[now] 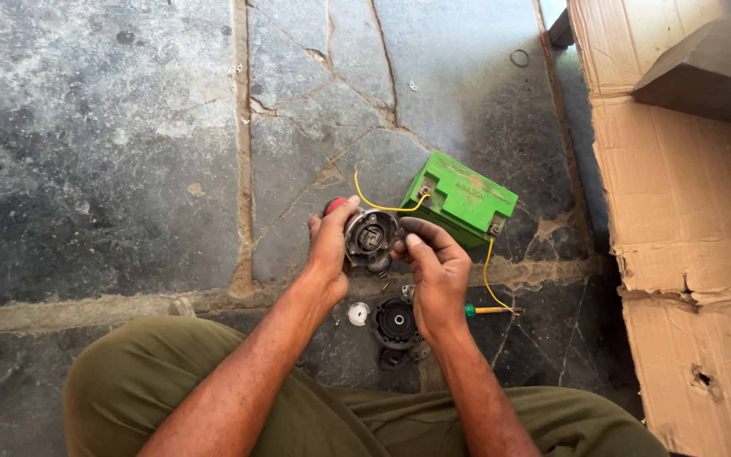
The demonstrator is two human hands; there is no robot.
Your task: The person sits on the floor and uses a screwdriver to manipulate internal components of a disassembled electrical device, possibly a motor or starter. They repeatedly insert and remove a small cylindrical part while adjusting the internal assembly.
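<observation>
My left hand (329, 250) and my right hand (435, 262) together hold a small round metal motor-like part (370, 237) with a red end, over the stone floor. A yellow wire (382, 206) runs from it to a terminal on a green rectangular battery (460, 199) just beyond my right hand. A second yellow wire (488, 275) leaves the battery's other terminal and ends by a green-handled tool (488, 311) on the floor. Below my hands lie a black round part (397, 323) and a small white disc (358, 314).
Flattened brown cardboard (687, 211) covers the floor on the right, with a folded piece on top. The floor is cracked grey stone slabs (129, 152) with sandy joints. A small ring (519, 57) lies far off. My knees in olive trousers (137, 381) fill the bottom.
</observation>
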